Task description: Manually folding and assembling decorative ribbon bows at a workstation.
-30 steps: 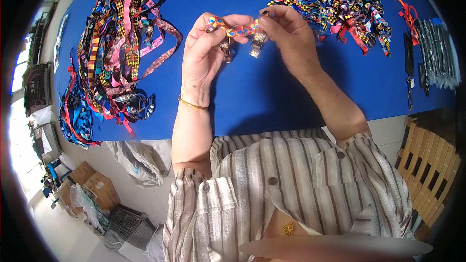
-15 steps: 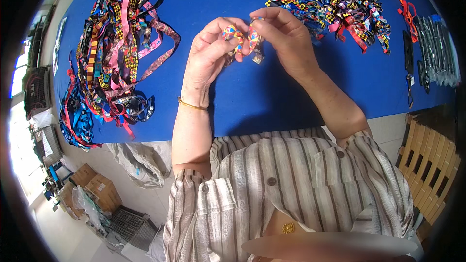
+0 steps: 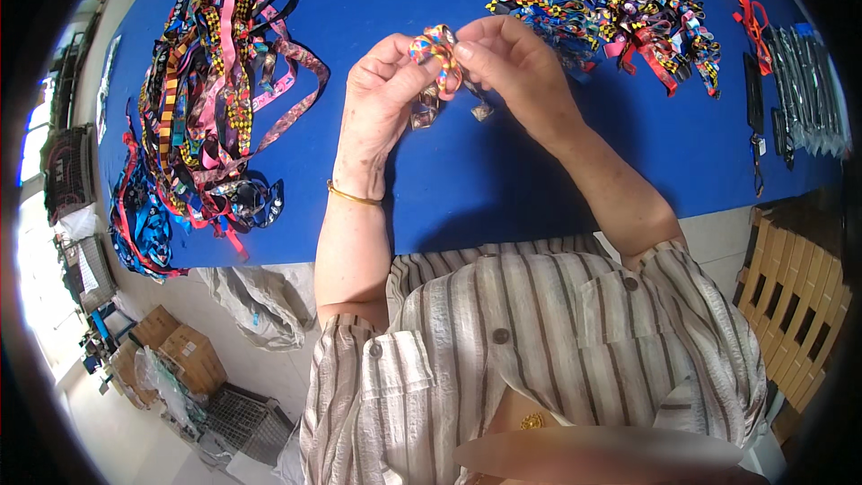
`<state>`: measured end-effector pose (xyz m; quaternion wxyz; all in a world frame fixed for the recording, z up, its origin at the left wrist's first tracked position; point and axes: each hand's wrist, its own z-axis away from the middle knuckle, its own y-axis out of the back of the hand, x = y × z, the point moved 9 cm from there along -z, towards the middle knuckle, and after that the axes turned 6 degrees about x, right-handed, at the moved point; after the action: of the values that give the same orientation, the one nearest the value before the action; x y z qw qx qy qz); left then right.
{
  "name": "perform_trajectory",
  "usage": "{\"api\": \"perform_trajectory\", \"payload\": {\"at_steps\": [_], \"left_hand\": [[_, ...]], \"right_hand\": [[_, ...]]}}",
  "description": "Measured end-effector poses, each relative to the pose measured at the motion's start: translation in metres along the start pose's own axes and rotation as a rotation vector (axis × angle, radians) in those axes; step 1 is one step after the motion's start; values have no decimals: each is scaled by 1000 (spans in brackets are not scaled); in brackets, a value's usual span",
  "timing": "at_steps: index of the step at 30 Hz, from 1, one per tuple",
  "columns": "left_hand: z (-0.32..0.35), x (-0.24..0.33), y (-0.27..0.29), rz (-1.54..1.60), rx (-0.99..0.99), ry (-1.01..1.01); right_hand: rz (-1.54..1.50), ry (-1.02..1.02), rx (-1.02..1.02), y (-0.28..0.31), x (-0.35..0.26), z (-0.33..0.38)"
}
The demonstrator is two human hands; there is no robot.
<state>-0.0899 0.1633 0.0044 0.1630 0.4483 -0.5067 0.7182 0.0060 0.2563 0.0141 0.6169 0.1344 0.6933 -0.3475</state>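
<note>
A brightly patterned fabric strap (image 3: 448,73), bent into loops, is held up between my two hands over the blue table. My left hand (image 3: 384,85) pinches its left side between thumb and fingers. On the other side, my right hand (image 3: 514,63) grips the strap with thumb and forefinger, close to the left fingertips. Two darker strap ends (image 3: 482,111) dangle below the hands. Fingers hide part of the loops, so how the strap crosses itself cannot be made out.
A heap of long patterned straps (image 3: 215,108) covers the table's left. Many short looped straps (image 3: 620,13) lie at the far right. Beyond them are a red loop-handled tool (image 3: 754,31), a black strap (image 3: 753,94) and plastic-wrapped dark items (image 3: 808,94). Cardboard boxes (image 3: 190,357) stand on the floor.
The hands have drawn slightly closer and the strap's loops now bunch together above the fingers. The dark ends hang lower and more plainly in sight.
</note>
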Motion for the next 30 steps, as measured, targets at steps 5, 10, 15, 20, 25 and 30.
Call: {"api": "perform_trajectory", "payload": {"at_steps": [5,10,15,20,25,30], "left_hand": [[-1,1,7,-15,65,-11],[-1,3,5,-43,35,-58],[-2,8,1,-26,73,-99],[-6,4,32,170,124,-78],[-7,2,23,284,92,-36],[-6,2,13,417,52,3]], "right_hand": [[166,-34,-60,-4,4,3],[242,-69,-32,0,4,0],[255,-59,20,9,6,-1],[148,35,110,12,-2,-1],[107,20,117,14,0,0],[62,-34,118,13,7,2]]}}
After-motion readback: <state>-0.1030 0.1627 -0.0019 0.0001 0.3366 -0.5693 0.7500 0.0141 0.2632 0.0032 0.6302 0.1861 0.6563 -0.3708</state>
